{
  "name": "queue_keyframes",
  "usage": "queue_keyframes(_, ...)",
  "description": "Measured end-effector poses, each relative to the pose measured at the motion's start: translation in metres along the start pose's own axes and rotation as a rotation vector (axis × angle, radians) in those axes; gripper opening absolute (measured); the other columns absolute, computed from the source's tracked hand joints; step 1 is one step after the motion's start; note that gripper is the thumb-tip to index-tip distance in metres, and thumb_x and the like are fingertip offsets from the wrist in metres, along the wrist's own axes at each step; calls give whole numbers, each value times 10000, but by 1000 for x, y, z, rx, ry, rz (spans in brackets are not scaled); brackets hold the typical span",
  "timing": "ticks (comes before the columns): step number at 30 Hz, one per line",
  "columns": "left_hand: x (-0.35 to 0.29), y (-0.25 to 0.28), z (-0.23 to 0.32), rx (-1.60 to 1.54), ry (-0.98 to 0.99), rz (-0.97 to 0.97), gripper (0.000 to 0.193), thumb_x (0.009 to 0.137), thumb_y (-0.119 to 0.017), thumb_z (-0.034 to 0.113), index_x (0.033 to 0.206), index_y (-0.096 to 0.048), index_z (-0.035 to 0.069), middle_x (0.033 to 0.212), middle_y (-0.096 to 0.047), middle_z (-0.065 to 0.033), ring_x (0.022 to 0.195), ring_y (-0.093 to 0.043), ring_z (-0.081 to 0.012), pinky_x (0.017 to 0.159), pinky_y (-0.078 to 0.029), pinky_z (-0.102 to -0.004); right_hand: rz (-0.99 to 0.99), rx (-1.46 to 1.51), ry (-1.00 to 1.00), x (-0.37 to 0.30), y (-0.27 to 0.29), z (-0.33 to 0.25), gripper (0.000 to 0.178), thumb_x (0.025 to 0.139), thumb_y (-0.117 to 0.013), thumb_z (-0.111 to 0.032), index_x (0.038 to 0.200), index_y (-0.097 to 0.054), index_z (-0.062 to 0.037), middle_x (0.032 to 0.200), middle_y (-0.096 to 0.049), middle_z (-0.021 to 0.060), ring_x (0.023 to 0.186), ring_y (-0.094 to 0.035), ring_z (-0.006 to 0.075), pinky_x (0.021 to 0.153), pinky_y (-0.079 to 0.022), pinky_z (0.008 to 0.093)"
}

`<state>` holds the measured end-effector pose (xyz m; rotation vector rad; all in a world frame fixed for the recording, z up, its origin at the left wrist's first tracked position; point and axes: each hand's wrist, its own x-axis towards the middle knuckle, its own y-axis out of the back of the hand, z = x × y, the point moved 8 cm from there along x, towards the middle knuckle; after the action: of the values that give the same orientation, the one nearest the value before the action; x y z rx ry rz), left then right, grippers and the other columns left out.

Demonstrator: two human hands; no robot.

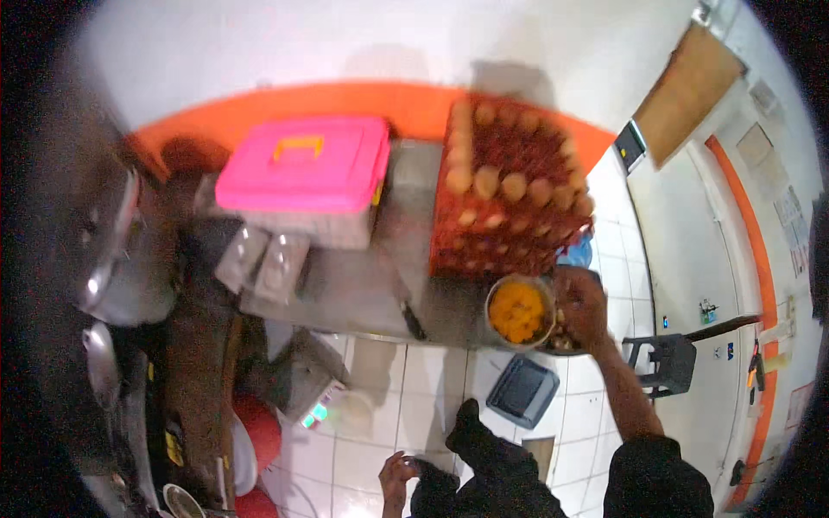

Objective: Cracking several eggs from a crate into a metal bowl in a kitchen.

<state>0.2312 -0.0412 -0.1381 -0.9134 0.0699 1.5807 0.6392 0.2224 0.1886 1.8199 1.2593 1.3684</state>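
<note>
My right hand (583, 312) reaches over the right end of the metal counter, fingers curled down beside a round bowl of orange-yellow pieces (516, 312). Beneath the hand a dark container with small brownish bits (563, 337) partly shows. What the fingers grip is hidden by the hand itself. Low beside my dark-clothed legs hangs my left hand (396, 475), its fingers loosely bent and apart, with nothing visible in them. A tall stack of red egg trays (471, 233) with brown eggs on top stands just behind the bowl.
A knife with a black handle (413, 321) lies near the counter's front edge. Left of it are a pink-lidded box (302, 186) and clear plastic packs (281, 268). A big metal pot (129, 285) stands far left. A grey tub (523, 390) and dark stool (665, 363) are on the floor.
</note>
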Motion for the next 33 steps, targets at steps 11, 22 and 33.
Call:
queue_keyframes(11, 113, -292, 94, 47, -97, -318, 307, 951, -469, 253, 1152, -500, 23, 1062, -574, -106, 998, -565, -211, 827, -490, -357, -368, 30, -92, 134, 31, 76, 497, 798, -600, -95, 1269, -443, -71, 1226, -431, 191, 986, -569, 360, 843, -494, 429)
queue_keyframes(22, 196, -388, 62, 189, -35, -303, 296, 949, -440, 279, 1101, -466, 26, 991, -506, -97, 865, -523, -195, 764, -438, -336, 355, 695, -734, -86, -72, 153, 518, 981, -389, -374, 1376, -289, -55, 1379, -313, 144, 1187, -434, 254, 928, -432, 339)
queue_keyframes(33, 220, -387, 46, 740, -288, -259, 524, 930, -455, 277, 1379, -320, 43, 1411, -335, -130, 1329, -280, -262, 1115, -180, -367, 153, 816, -802, -93, -126, 88, 526, 991, -333, -379, 1384, -266, -36, 1369, -342, 199, 1294, -323, 329, 1071, -261, 409)
